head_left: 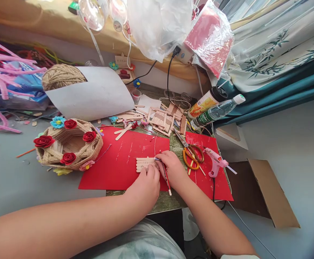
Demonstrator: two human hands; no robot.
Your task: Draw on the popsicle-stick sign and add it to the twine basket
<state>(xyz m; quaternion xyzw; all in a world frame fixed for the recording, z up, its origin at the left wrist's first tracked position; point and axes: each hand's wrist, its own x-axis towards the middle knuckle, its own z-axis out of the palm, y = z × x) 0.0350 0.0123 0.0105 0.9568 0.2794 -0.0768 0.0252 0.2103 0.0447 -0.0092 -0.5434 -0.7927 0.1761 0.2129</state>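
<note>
A small row of wooden craft sticks [142, 164] lies side by side on a red sheet [111, 158]. My left hand [147, 181] is closed with its fingertips on the near side of the sticks. At their right end is my right hand [174, 169], its fingers curled round a red and black pencil [166, 177] whose eraser end points toward me. A small bluish tip shows by the right fingertips; what it belongs to is unclear. My fingers hide part of the sticks. Orange-handled scissors [191, 154] lie just beyond the right hand.
Left stands a twine-wrapped basket [97, 147] with red roses. Behind are loose craft sticks [162, 120], a twine ball [62, 76] and a white sheet [92, 91]. Rightward, a pink glue gun [215, 162] with a cord rests near a leaning water bottle [216, 111].
</note>
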